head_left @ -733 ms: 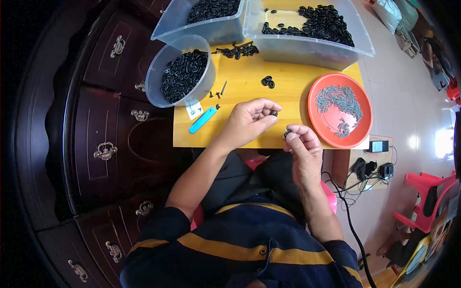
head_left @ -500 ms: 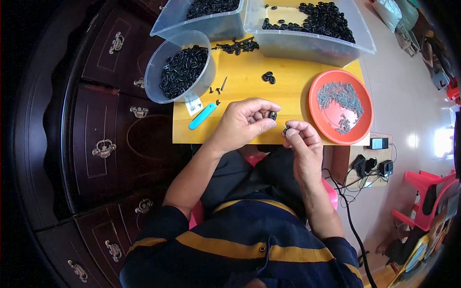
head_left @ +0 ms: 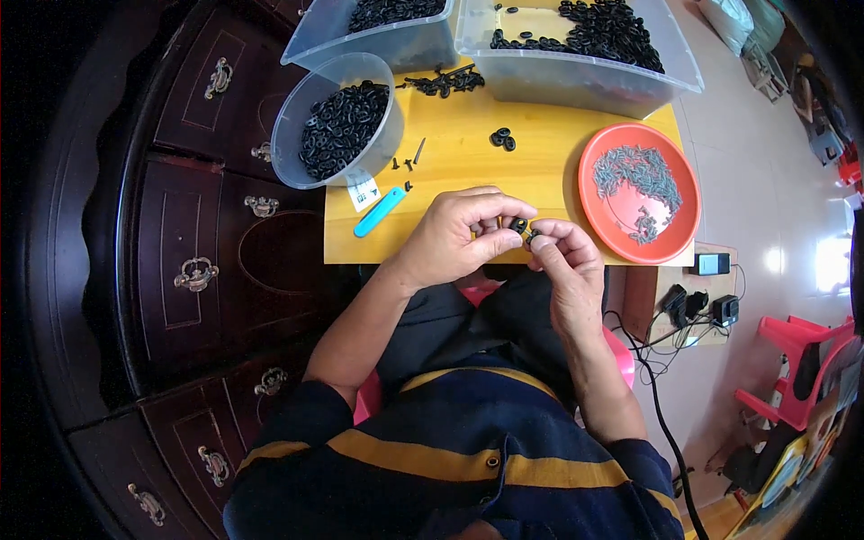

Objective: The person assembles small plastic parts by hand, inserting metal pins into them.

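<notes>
At the desk's near edge: both hands were raised over the yellow desk, fingertips close together; the clock below was centred on them, twelve pointing away from the person.
Left hand: the left hand was pinching a black oval piece between thumb and fingers, at the tips facing three o'clock.
Right hand: the right hand was pinching a small dark piece between thumb and forefinger, its exact form mostly hidden; whether the two pieces touched could not be told.
Twelve o'clock: a little cluster of black ovals lay loose on the wood.
Between twelve and one: a clear bin held more black ovals, massed toward its right side.
Between two and three: an orange-red dish carried many small grey screw-like pieces.
Nine o'clock: a blue-handled tool lay slantwise.
Ten o'clock: a clear round tub held black ovals, with a few tiny black pieces and a thin pointed pin on the wood beside it.
Eleven o'clock: a loose heap of black parts lay before a second clear bin, also filled with black pieces.
</notes>
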Action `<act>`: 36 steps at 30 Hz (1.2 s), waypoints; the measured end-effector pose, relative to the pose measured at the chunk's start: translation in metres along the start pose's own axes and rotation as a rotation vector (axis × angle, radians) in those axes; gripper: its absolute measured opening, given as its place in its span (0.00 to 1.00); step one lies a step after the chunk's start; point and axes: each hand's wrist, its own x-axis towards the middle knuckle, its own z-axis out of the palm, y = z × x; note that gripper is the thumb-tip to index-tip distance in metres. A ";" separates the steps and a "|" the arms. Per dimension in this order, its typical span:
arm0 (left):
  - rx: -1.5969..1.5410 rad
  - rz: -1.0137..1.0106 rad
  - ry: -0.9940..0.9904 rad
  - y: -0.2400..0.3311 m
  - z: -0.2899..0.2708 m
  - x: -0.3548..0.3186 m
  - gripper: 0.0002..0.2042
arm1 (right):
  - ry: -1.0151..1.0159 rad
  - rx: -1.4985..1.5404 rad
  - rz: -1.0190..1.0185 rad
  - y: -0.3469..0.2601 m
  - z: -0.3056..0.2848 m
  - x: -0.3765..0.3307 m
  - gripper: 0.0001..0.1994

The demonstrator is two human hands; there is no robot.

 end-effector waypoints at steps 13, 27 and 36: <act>0.019 0.015 -0.042 0.002 -0.003 0.001 0.16 | 0.001 -0.025 0.011 -0.001 0.000 0.000 0.08; 0.082 0.145 -0.084 -0.003 0.001 0.006 0.15 | -0.015 0.063 0.086 0.009 -0.005 0.003 0.08; 0.449 0.112 0.042 0.021 0.015 0.008 0.24 | -0.008 0.197 0.216 0.005 -0.007 0.006 0.08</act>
